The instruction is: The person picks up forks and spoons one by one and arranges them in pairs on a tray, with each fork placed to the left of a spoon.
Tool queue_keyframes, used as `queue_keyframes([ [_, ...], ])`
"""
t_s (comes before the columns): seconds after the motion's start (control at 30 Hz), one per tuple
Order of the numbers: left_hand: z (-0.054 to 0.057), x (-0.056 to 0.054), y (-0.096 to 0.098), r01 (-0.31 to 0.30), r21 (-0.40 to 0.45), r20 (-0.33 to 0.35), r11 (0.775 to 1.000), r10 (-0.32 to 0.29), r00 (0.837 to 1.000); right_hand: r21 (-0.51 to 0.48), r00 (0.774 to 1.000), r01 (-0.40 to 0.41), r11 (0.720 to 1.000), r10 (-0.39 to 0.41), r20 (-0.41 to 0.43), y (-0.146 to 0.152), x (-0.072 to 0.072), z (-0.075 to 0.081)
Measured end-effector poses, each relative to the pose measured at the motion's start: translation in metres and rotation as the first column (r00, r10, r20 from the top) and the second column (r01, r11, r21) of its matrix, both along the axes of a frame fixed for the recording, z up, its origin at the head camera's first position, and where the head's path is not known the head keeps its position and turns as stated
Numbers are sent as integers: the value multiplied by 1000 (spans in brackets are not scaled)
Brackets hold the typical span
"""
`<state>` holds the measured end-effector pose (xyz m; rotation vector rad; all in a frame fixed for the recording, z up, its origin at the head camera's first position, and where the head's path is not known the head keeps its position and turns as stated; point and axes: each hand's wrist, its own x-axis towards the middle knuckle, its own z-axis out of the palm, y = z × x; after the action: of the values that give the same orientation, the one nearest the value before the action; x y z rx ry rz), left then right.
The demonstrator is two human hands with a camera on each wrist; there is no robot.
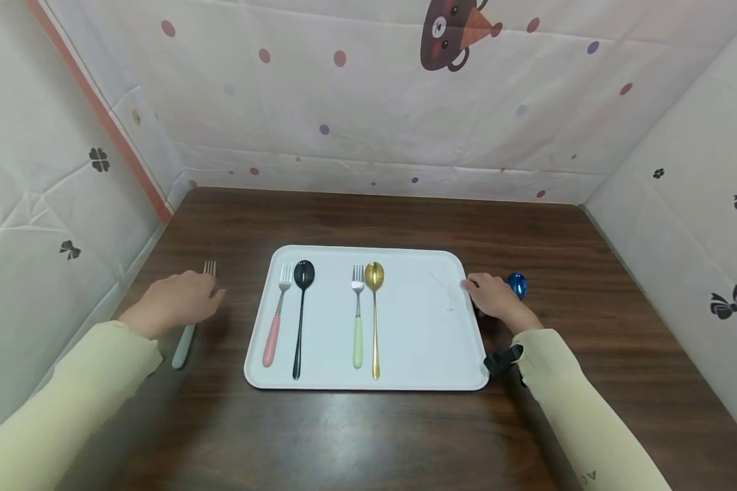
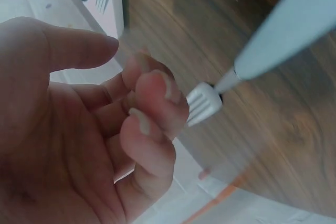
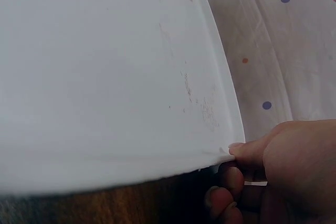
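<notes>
- So the fork with the grey-blue handle [image 1: 185, 346] sits left of the tray, long axis running roughly along the tray's left side, tines at the far end.
- Left hand [image 1: 175, 300] is the near one by a mile: it's right over the fork's middle, so the handle comes out on the near side. Its grip is loosely curled with nothing in it. Can't tell if the fingers touch the fork.
- Fork looks like smooth, shiny metal up top, with a plain, slim, rounded handle.
- The white tray [image 1: 426, 327] is glossy, rounded at the corners, low-rimmed, scuffed toward its far right.
- Right hand [image 1: 494, 296] has its grip pinched on the tray's right rim, thumb on top.
- On the tray, left to right: pink-handled fork [image 1: 275, 324], black spoon [image 1: 300, 320], green-handled fork [image 1: 358, 331], shiny gold spoon [image 1: 375, 320].
- Right of the tray, a metallic blue spoon [image 1: 517, 285], mostly hidden.
- Under the tray, dark wood-grain table [image 1: 338, 436]; behind it, creased dotted sheeting [image 1: 368, 102].
</notes>
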<state>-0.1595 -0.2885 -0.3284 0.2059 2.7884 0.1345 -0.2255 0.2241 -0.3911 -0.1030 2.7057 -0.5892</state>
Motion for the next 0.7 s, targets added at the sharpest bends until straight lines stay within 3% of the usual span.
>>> queue_keyframes([
  [0.33, -5, 0, -25, -21, -6, 81, 1000, 22, 997, -6, 1000, -4, 1000, 4, 1, 2, 0, 0],
  [0.7, -15, 3, -31, -20, -40, 132, 999, 25, 991, -11, 1000, -4, 1000, 4, 9, 1, -1, -1],
])
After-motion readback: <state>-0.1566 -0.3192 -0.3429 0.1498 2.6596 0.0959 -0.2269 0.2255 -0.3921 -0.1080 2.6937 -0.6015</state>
